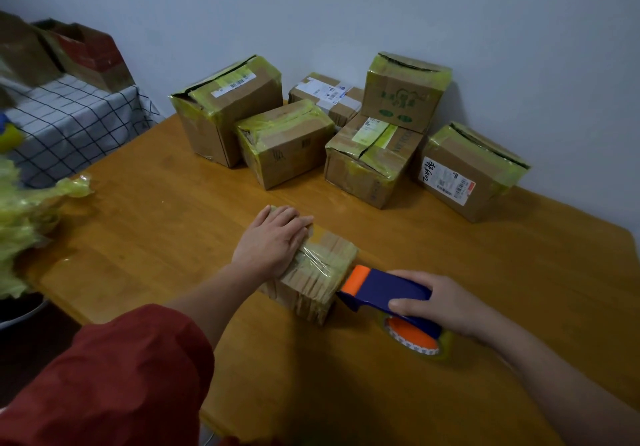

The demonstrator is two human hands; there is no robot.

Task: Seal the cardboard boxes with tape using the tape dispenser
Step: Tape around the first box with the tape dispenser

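Observation:
A small cardboard box [318, 274] lies on the wooden table [166, 210], wrapped in yellowish tape. My left hand [272, 239] presses flat on its top with straight fingers. My right hand [438, 302] grips the handle of a blue and orange tape dispenser [388, 293]. The dispenser's orange front end touches the box's near right side. Its tape roll [415, 338] hangs below my fingers, close to the tabletop.
Several taped cardboard boxes [287, 141] stand along the back of the table against the wall, one stacked on another [403, 91]. A heap of crumpled yellow tape [31, 210] lies at the left edge. A checked cloth [69, 123] covers furniture at the far left.

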